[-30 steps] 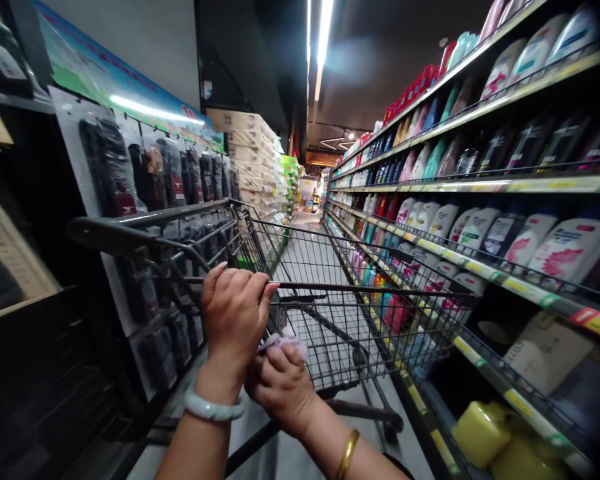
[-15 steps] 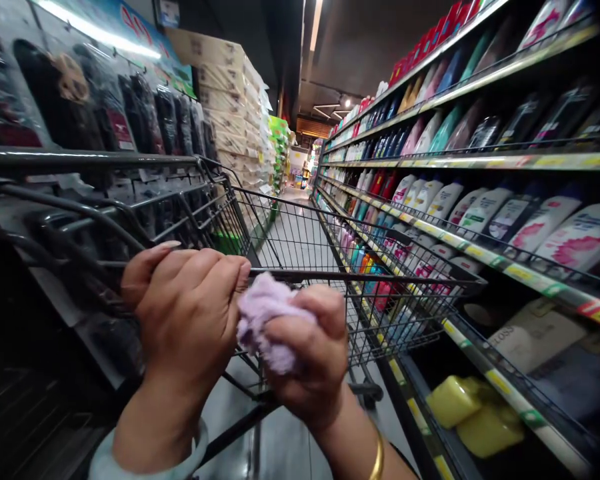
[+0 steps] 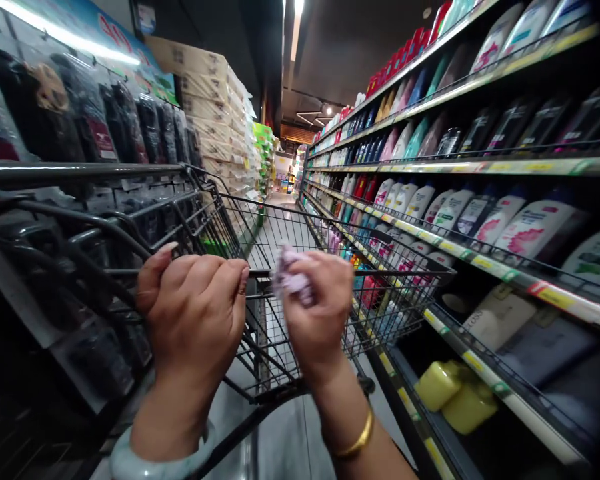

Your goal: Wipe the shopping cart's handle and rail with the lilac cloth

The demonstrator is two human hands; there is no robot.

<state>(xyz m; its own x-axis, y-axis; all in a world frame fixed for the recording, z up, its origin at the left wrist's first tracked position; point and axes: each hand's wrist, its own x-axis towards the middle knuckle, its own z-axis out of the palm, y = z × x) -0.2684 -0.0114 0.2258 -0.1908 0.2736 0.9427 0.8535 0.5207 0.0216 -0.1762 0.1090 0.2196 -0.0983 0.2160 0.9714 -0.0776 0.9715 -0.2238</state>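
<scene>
A dark wire shopping cart (image 3: 260,347) fills the middle of the head view, its bar crossing from left to right. My left hand (image 3: 193,313) is closed around that bar, knuckles up, with a pale bracelet on the wrist. To its right, my right hand (image 3: 323,300) grips a crumpled light purple cloth (image 3: 296,275), which is blurred and lies against the bar. A gold bangle circles the right wrist. Whether the right fingers also hold the bar cannot be made out.
Shelves of bottles (image 3: 530,227) line the right side, with yellow containers (image 3: 455,397) low down. Packaged dark items (image 3: 85,113) hang at the left beside stacked wrapped boxes (image 3: 213,107). The grey aisle floor (image 3: 280,230) runs ahead between them.
My right hand and the cloth have moved up and right, away from my left hand, and the cloth shows less. The shelves have shifted left in view. My left hand still grips the bar.
</scene>
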